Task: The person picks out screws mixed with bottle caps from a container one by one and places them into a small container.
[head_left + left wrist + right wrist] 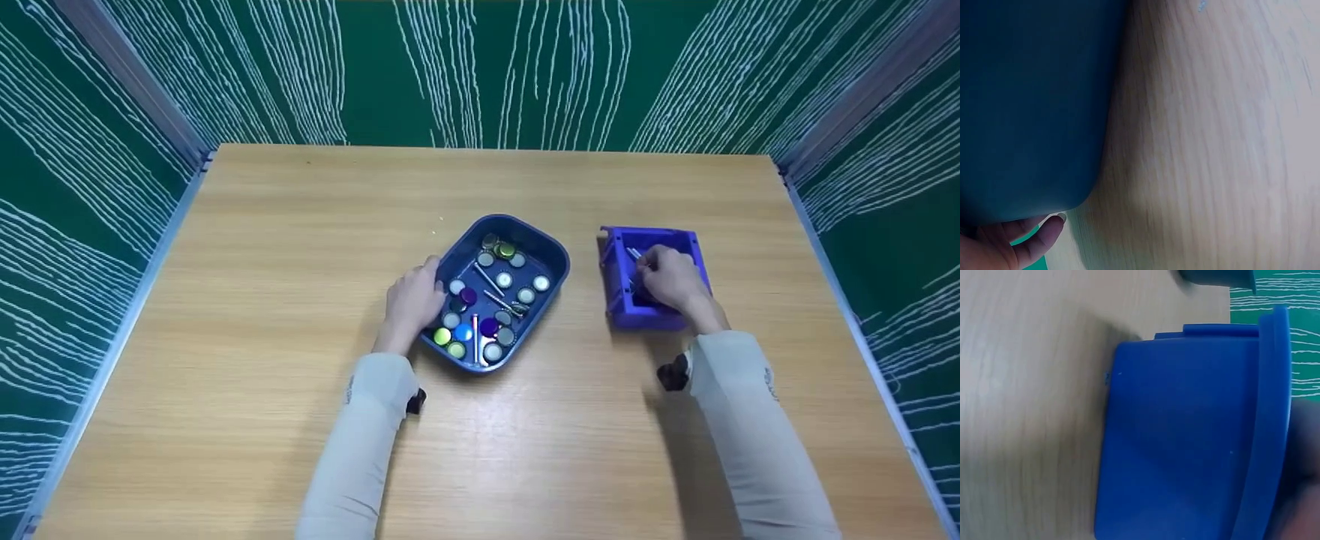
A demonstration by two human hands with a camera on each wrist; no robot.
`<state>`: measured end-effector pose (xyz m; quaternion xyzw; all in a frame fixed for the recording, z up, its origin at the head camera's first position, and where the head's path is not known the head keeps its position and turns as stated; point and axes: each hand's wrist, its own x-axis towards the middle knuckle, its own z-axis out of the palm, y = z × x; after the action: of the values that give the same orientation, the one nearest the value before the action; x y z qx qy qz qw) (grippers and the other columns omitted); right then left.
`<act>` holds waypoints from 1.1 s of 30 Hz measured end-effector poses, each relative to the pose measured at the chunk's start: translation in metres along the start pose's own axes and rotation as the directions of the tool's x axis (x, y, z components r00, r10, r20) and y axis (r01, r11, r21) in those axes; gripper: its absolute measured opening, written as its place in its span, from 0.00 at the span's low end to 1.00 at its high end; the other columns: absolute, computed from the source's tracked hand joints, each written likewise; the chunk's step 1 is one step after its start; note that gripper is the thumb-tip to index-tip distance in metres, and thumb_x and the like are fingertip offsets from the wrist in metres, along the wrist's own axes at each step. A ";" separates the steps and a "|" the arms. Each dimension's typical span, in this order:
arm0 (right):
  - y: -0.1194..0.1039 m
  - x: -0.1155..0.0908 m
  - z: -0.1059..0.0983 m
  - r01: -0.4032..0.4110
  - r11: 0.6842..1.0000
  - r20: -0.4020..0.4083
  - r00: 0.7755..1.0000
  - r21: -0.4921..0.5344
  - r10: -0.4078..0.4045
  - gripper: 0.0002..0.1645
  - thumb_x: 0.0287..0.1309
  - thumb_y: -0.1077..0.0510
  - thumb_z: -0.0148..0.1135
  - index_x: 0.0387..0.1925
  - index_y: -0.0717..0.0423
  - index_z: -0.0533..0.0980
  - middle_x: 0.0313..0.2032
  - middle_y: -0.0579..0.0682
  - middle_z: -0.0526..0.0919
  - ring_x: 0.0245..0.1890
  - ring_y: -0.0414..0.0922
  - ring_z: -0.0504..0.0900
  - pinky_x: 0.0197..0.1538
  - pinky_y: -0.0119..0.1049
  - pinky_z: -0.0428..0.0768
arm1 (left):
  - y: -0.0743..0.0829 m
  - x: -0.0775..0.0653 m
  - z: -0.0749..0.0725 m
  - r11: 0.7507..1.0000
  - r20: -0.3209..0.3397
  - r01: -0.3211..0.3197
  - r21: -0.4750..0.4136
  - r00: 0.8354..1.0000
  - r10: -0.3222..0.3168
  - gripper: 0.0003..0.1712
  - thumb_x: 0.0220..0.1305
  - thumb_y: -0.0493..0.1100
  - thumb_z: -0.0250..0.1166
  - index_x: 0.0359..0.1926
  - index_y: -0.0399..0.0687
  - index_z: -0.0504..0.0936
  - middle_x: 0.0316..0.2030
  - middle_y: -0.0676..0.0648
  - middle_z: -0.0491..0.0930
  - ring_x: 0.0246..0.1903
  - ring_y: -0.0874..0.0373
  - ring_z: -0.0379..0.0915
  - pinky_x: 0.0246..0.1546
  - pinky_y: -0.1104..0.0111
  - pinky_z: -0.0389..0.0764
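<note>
My left hand grips the left side of a dark blue tub at its rim. Bottle caps in green, purple, blue and silver lie in the tub, with metal screws among them. In the left wrist view, fingers curl under the tub's edge. On the right, my right hand reaches down into a purple-blue bin, fingers bent. Beside its fingertips inside the bin show slim metal screws. I cannot tell whether the fingers pinch one. The right wrist view mostly shows the bin's outer wall.
Both containers stand on a wood-grain table, the tub left of the bin with a gap between. Green panels with white wavy lines stand behind the table and along both sides. Dark wrist devices sit at both cuffs.
</note>
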<state>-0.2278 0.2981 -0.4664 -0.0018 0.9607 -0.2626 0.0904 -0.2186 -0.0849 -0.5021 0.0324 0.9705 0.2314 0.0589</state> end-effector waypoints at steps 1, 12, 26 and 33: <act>-0.001 0.000 -0.001 -0.007 1.000 0.000 1.000 0.012 0.007 0.15 0.67 0.61 0.49 0.45 0.68 0.76 0.44 0.67 0.81 0.45 0.59 0.78 0.52 0.57 0.75 | 0.000 0.000 0.000 1.000 0.000 -0.002 -0.001 1.000 0.002 0.23 0.68 0.41 0.54 0.63 0.45 0.72 0.50 0.36 0.83 0.49 0.38 0.81 0.47 0.46 0.80; -0.021 -0.002 -0.018 -0.014 0.986 -0.063 0.998 0.166 0.025 0.23 0.73 0.52 0.47 0.57 0.67 0.70 0.49 0.65 0.78 0.45 0.53 0.77 0.52 0.48 0.73 | 0.001 0.001 0.000 1.000 0.007 0.000 -0.019 1.000 0.000 0.24 0.68 0.41 0.54 0.64 0.45 0.71 0.51 0.36 0.82 0.50 0.38 0.80 0.48 0.46 0.79; -0.085 0.005 0.001 0.192 0.978 -0.048 0.981 0.087 -0.188 0.24 0.66 0.52 0.60 0.56 0.63 0.71 0.46 0.63 0.83 0.43 0.55 0.82 0.46 0.49 0.79 | 0.001 0.000 0.001 1.000 0.005 0.007 -0.020 1.000 -0.007 0.22 0.69 0.41 0.54 0.63 0.46 0.72 0.51 0.37 0.82 0.50 0.39 0.81 0.47 0.46 0.80; -0.115 0.003 0.029 0.393 0.920 0.133 0.912 -0.005 -0.389 0.29 0.59 0.52 0.67 0.58 0.61 0.72 0.51 0.62 0.81 0.51 0.56 0.80 0.56 0.52 0.77 | 0.001 0.001 0.000 1.000 0.008 0.012 -0.019 1.000 -0.012 0.21 0.69 0.42 0.54 0.62 0.46 0.72 0.51 0.37 0.82 0.49 0.39 0.81 0.47 0.46 0.80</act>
<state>-0.2310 0.1843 -0.4334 -0.2122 0.9370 -0.2595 0.0982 -0.2193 -0.0837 -0.5017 0.0268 0.9682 0.2402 0.0646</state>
